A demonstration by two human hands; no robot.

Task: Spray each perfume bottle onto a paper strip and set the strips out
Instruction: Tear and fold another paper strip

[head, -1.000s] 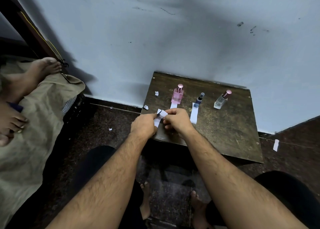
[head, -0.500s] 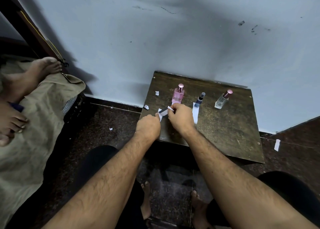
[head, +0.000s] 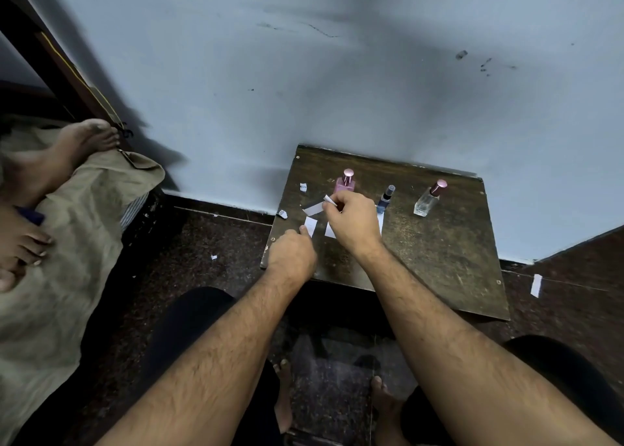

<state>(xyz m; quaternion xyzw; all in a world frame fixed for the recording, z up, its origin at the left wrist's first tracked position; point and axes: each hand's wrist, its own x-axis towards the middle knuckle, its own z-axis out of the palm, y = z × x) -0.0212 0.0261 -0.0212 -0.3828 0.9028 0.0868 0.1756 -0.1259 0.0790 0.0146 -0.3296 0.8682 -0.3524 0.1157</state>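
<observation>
Three perfume bottles stand in a row at the back of a small dark wooden table: a pink one, a small blue one and a clear one with a pink cap. My right hand hovers in front of the pink bottle and pinches a white paper strip that sticks out to the left. My left hand, fingers curled, holds the corner of a short paper piece low over the table. Another strip lies partly under my right hand. One more strip lies before the blue bottle.
Small paper scraps lie on the table's left side and on the floor. A strip lies on the floor to the right. The wall backs the table. Another person's feet rest on a bed at left.
The paper held between both hands has come apart. My right hand moved up and right with one piece, while my left hand stayed low with the other piece.
</observation>
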